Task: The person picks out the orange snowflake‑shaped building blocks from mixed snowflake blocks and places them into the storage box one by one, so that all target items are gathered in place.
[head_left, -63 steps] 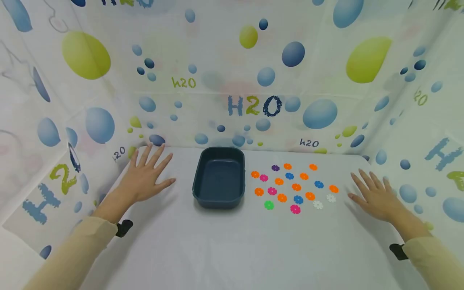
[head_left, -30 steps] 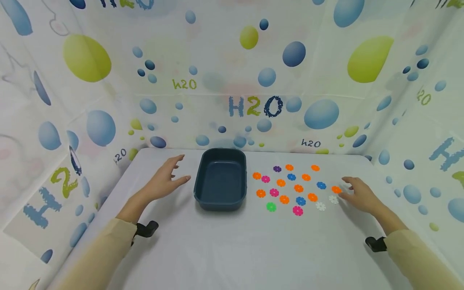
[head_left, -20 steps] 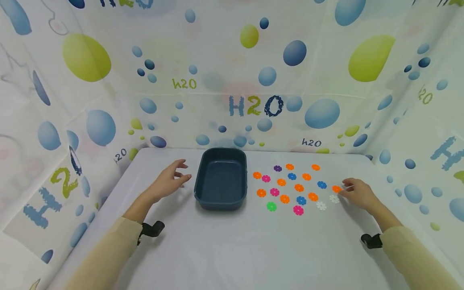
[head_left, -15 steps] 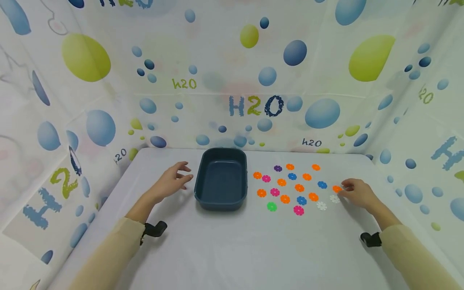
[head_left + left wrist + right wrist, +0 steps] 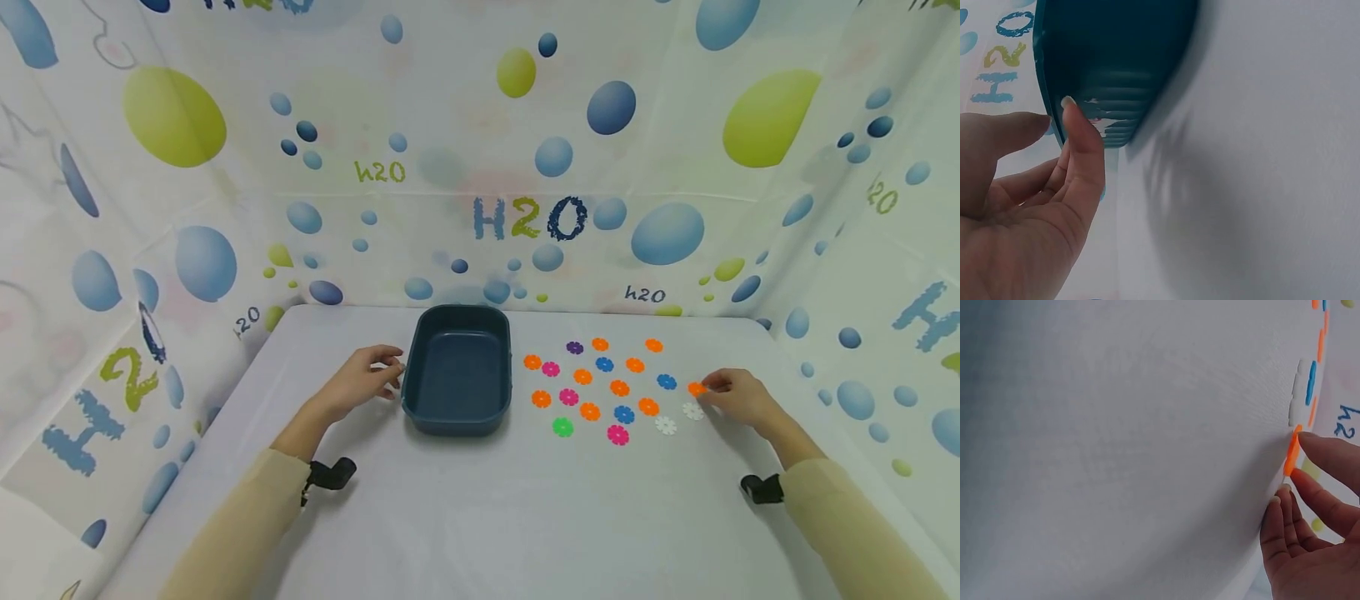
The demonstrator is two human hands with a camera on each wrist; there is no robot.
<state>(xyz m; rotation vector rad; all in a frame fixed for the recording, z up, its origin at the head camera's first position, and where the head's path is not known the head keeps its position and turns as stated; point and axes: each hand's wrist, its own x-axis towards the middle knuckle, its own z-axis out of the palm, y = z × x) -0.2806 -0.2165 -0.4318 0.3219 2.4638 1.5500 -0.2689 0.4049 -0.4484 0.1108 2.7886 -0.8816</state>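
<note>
A dark blue rectangular tray (image 5: 453,427) stands in the middle of the white table. My left hand (image 5: 356,382) is at its left side, thumb and index finger at either face of the rim, as the left wrist view shows with the hand (image 5: 1035,231) and tray (image 5: 1110,56). To the right of the tray lie several flower-shaped plastic discs in orange, blue, pink, white, green and purple. At their right end my right hand (image 5: 742,400) pinches an orange flower-shaped disc (image 5: 696,389) by its edges between thumb and index finger. The right wrist view shows this disc (image 5: 1292,450) on edge.
White discs (image 5: 666,426) and a blue disc (image 5: 667,382) lie close to my right hand. A green disc (image 5: 562,427) is nearest the tray's front right corner. A patterned curtain (image 5: 420,233) closes off the back and both sides of the table (image 5: 480,517).
Both hands have come inward from flat, spread poses. My left hand has reached the tray's rim with curled fingers. My right hand has closed its fingertips on the orange disc.
</note>
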